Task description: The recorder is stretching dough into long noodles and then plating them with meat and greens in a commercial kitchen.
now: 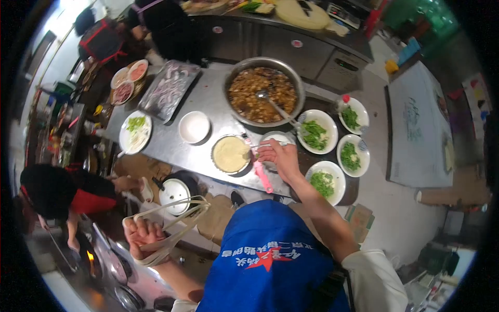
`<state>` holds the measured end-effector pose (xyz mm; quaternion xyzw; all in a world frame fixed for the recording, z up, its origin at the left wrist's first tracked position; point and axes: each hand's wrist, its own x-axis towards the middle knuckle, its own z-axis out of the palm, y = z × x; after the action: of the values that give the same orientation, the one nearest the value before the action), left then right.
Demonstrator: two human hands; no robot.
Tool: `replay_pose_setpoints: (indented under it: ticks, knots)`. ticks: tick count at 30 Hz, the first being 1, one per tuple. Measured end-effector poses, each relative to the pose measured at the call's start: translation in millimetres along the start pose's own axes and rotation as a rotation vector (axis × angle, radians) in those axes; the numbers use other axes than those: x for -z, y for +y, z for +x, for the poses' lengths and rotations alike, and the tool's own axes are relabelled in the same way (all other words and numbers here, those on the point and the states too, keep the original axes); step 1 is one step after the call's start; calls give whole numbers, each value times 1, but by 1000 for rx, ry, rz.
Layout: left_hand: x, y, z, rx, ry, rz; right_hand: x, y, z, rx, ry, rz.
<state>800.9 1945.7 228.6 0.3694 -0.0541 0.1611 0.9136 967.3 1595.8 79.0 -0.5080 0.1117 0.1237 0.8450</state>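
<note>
Long pale noodle strands [177, 230] loop around my left hand [146, 238], which is raised with its fingers curled on them. The far end of the loop sticks out to the right, over the floor in front of the table. My right hand [278, 156] pinches the handle of a small spoon [269, 145] above the table. The spoon's tip reaches the edge of a bowl of pale yellow powder [230, 155]. Beneath my right hand is a container of white contents [275, 136], partly hidden. A pink-handled tool [261, 175] lies between the two containers.
A large metal basin [301, 102] holds brown diced food and a ladle [276, 107]. Several bowls of chopped greens [316, 134] stand at the right. A white bowl [194, 127] and a metal tray [169, 91] are to the left. A co-worker [66, 195] stands by a stove flame [90, 256].
</note>
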Motion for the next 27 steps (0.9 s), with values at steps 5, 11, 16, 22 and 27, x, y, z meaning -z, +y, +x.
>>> replay_pose_setpoints:
  ticks: [5,11,16,22,27]
  knots:
    - [-9,-1,2,-41,208,120,52,-52,-29,68,53,145]
    - [-38,-21,12,-111,250,173,153,-153,-42,291,327,-33]
    - [-36,-17,-3,-49,143,189,254,-190,-26,403,601,-312]
    - [-43,-11,-32,-155,242,176,234,-145,-29,396,635,-612]
    - [-43,-10,-37,-118,52,104,169,-80,-54,167,252,-362]
